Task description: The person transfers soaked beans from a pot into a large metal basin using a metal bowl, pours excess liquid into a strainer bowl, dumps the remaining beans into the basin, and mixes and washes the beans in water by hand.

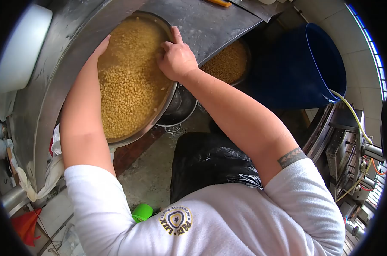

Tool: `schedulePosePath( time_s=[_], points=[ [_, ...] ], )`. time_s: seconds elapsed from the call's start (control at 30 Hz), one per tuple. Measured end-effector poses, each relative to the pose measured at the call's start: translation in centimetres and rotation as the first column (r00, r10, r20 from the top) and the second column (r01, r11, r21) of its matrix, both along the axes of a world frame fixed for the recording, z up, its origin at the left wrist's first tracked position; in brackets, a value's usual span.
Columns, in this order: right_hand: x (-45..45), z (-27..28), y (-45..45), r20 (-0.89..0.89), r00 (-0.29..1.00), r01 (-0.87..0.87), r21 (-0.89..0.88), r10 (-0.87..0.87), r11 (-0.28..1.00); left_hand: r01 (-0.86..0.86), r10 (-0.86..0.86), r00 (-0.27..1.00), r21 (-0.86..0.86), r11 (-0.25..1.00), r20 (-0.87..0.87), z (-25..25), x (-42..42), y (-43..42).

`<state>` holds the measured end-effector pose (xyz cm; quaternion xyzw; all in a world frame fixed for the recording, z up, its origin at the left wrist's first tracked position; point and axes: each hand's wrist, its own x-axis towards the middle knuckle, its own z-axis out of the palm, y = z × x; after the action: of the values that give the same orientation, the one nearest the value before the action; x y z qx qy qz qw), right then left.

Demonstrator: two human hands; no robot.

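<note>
A wide metal basin point(162, 106) of pale yellow kernels point(125, 98) in cloudy liquid sits tilted at the edge of the metal table. My right hand point(177, 57) grips its right rim, with the thumb side over the liquid and one finger pointing up along the edge. On the basin's left side, my left hand point(102, 46) rests at the rim; only part of it shows and most of its fingers are hidden.
A metal table point(206, 23) extends behind the basin. Below it stand a second container of grain point(227, 64) and a dark pot point(178, 106). A large blue barrel point(287, 68) is at right, a black plastic bag point(202, 166) below, a green cup point(142, 212) near my shirt.
</note>
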<state>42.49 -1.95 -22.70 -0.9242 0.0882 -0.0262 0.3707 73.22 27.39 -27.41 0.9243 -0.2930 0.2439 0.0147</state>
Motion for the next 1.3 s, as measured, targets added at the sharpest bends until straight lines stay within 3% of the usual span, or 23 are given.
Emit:
schedulePosePath(
  time_s=[0.13,0.23,0.3,0.43,0.53,0.57,0.63,0.67,0.7,0.77,0.87,0.93,1.1,1.17,1.23,1.3],
  points=[
    [0.2,0.0,0.0,0.001,1.0,0.008,-0.012,-0.008,1.0,-0.088,0.084,0.983,-0.02,0.996,-0.161,1.6,-3.5,-1.4],
    [0.1,0.1,0.2,0.004,1.0,0.01,-0.003,-0.01,1.0,-0.118,0.097,0.978,-0.106,0.987,-0.184,3.3,-6.9,-0.7],
    [0.2,-0.1,0.2,0.021,1.0,-0.002,0.015,0.002,1.0,-0.372,-0.023,0.748,-0.448,0.813,-0.664,7.7,-14.3,-2.7],
    [0.1,-0.8,0.2,0.043,0.999,0.0,0.026,-0.001,1.0,-0.312,-0.005,0.857,-0.526,0.791,-0.515,8.9,-27.0,-0.1],
    [0.0,-1.4,1.0,0.176,0.94,0.23,0.308,-0.293,0.923,-0.418,0.274,0.904,-0.536,0.734,-0.329,7.2,-36.1,1.7],
    [0.3,-1.7,1.2,0.186,0.943,0.212,0.306,-0.277,0.928,-0.421,0.368,0.906,-0.52,0.743,-0.208,5.8,-38.3,2.5],
    [0.7,-2.3,1.0,0.153,0.918,0.306,0.314,-0.365,0.899,-0.455,0.44,0.88,-0.576,0.679,-0.178,5.0,-42.3,1.2],
    [0.4,-2.0,1.2,0.135,0.921,0.314,0.303,-0.367,0.9,-0.434,0.414,0.889,-0.64,0.634,-0.194,4.1,-43.3,0.6],
    [0.2,-1.6,1.3,0.118,0.923,0.321,0.292,-0.367,0.901,-0.578,0.304,0.816,-0.718,0.389,-0.492,5.4,-44.4,-1.0],
    [0.3,-2.1,1.3,0.099,0.935,0.3,0.292,-0.341,0.908,-0.315,0.369,0.924,-0.739,0.595,-0.097,3.3,-43.4,-0.4],
    [0.4,-2.1,1.3,0.118,0.938,0.292,0.245,-0.327,0.925,-0.447,0.539,0.84,-0.634,0.63,-0.057,3.0,-42.2,0.0],
    [-0.1,-1.3,1.4,0.005,0.955,0.288,0.212,-0.296,0.934,-0.456,0.541,0.838,-0.639,0.619,-0.074,3.0,-42.1,0.4],
    [-1.6,-2.4,1.8,0.08,0.937,0.315,0.226,-0.339,0.922,-0.478,0.546,0.832,-0.631,0.611,-0.102,3.2,-42.0,1.8],
    [-2.3,-2.5,1.8,-0.033,0.947,0.316,0.258,-0.319,0.913,-0.448,0.508,0.855,-0.643,0.622,-0.104,3.2,-42.0,2.6],
    [-3.1,-2.4,1.9,-0.021,0.948,0.312,0.237,-0.317,0.92,-0.472,0.501,0.852,-0.638,0.609,-0.152,3.4,-42.1,3.1],
    [-4.5,-2.1,2.0,-0.063,0.957,0.285,0.379,-0.282,0.88,-0.493,0.491,0.848,-0.633,0.597,-0.197,3.7,-41.9,3.8]
  ],
)
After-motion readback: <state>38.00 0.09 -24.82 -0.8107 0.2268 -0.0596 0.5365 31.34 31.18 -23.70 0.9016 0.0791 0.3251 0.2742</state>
